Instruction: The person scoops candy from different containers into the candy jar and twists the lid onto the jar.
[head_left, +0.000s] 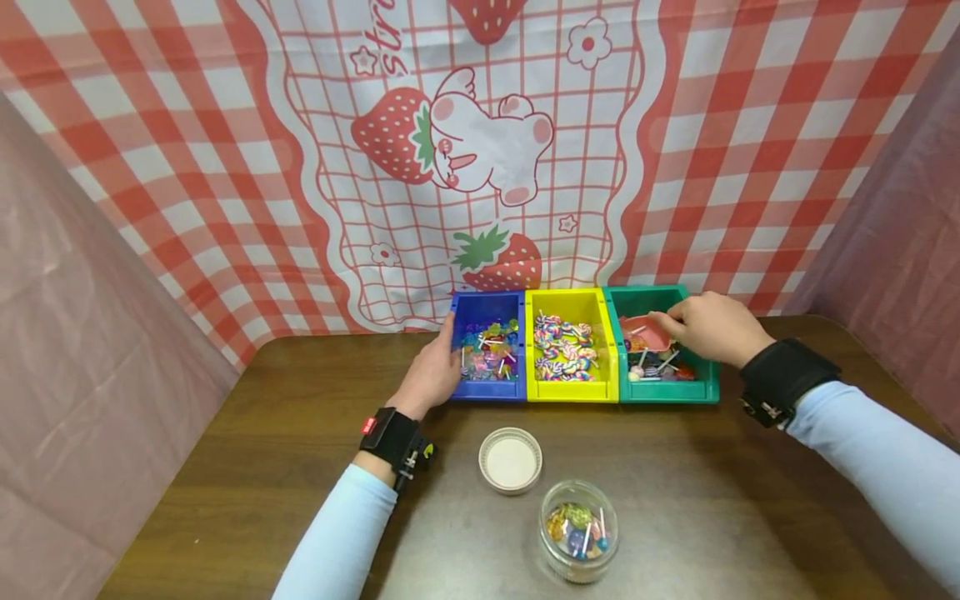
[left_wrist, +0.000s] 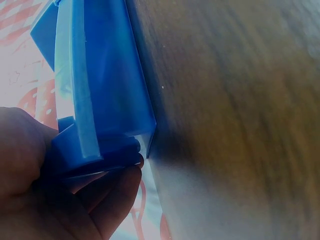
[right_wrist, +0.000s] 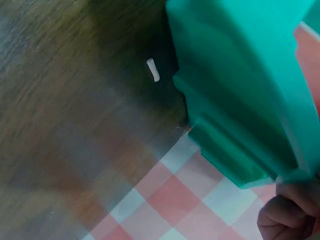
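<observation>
Three bins stand on the table (head_left: 300, 433) in one row, side by side and touching. I take the yellow bin (head_left: 572, 392), which contains striped lollipops (head_left: 558, 354), as the centre of the clock. At 9 o'clock is the blue bin (head_left: 487, 390), and the left hand (head_left: 429, 375) holds its outer side, with the thumb and fingers clamped around the wall. At 3 o'clock is the green bin (head_left: 667, 392). There, the right hand (head_left: 716, 327) pinches a pink scoop (head_left: 655, 336) between thumb and fingers; this scoop is inside the green bin, over the candies. Some orange pieces are visible at its 8 o'clock side, but I cannot tell how many it carries.

At 7 o'clock, a round white lid (head_left: 510, 461) lies on the table. At 6 o'clock, further out, stands an open glass jar (head_left: 577, 571) with colourful candies inside. The right wrist view shows a small white stick (right_wrist: 153, 70) on the table near the green bin.
</observation>
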